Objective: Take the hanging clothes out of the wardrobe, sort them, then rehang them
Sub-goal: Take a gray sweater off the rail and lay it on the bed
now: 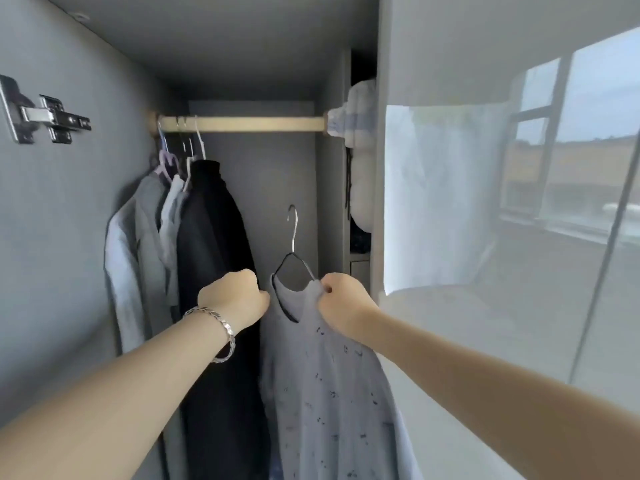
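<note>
Head view: one speckled grey top [322,375] on one black, metal-hooked hanger [294,233], below the round rail [256,123]. The right hand [341,303] pinches its shoulder, and the left hand [235,299] is curled beside it (grip unclear). Three garments [207,237] hang left.

Fingers of the left hand [232,297] curled out of sight, so whether they held the dress [325,375] could not be told. The hanger [294,237] had its arms partly hidden under the dress, whose hem the picture's bottom edge cut off.
</note>
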A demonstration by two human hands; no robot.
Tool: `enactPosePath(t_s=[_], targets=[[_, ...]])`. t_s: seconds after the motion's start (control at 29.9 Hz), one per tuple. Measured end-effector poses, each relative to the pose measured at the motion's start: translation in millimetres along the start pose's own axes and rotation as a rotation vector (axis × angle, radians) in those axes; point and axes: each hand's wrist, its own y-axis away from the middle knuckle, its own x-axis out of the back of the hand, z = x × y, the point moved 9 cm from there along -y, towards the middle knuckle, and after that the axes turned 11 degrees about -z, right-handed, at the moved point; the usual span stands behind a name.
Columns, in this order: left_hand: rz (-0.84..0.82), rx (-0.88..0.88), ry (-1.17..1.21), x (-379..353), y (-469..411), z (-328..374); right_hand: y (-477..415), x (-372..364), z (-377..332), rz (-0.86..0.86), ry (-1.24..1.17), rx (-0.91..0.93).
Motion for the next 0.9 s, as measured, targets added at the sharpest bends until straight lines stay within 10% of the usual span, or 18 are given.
enactPosePath(t_s=[0.4,0.9], targets=[[-0.568,-0.508,-0.012,-183,166,123,289,-21,134,0.071,0.083,-0.477],[-0.909,-1.335,-0.154,-294,613,252,771,-112,71,0.953,-0.017,-1.034]])
